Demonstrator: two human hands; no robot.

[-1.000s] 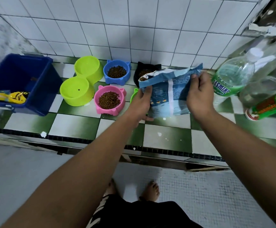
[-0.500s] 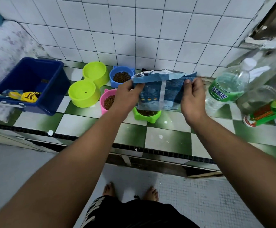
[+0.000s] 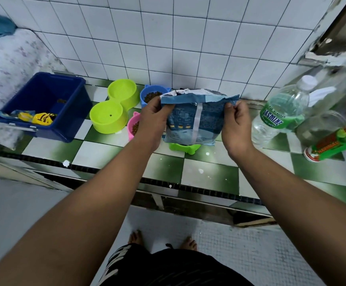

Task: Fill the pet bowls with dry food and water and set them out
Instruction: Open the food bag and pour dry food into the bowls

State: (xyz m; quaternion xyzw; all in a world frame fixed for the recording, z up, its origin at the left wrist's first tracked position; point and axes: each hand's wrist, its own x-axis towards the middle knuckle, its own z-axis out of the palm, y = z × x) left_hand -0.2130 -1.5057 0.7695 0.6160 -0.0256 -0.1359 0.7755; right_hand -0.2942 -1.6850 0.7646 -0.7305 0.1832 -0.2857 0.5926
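Head view, looking down over the table [image 3: 110,150]: both hands are on the food bag [image 3: 195,122]. The left hand [image 3: 153,118] has the bag's left top corner, its fingers [image 3: 169,106] curled round the torn edge and pinching it. The right hand [image 3: 237,124] takes the right top corner the same way, fingers [image 3: 231,106] closed on the edge. The bag is upright between the two hands, its ragged mouth at the top and a pale seam running down the middle of the side facing us.

The bag's bottom edge sits right over the green bowl [image 3: 185,148], hiding most of it. Only the near rim and feet show, and I can't tell whether bag and bowl touch.

Left of the bag, the pink bowl [image 3: 133,125] holds brown kibble and is half hidden behind the left wrist. Farther back, by the wall, the blue bowl [image 3: 150,96] also has kibble in it. Left again stands the lime double bowl [image 3: 114,108], with one dark speck in its near cup.

At the far left a dark blue bin [image 3: 44,100] holds a yellow packet [image 3: 44,118]. To the right of the right hand, a clear water bottle [image 3: 281,114] with a green label leans at a tilt, close to that hand but not touching it.
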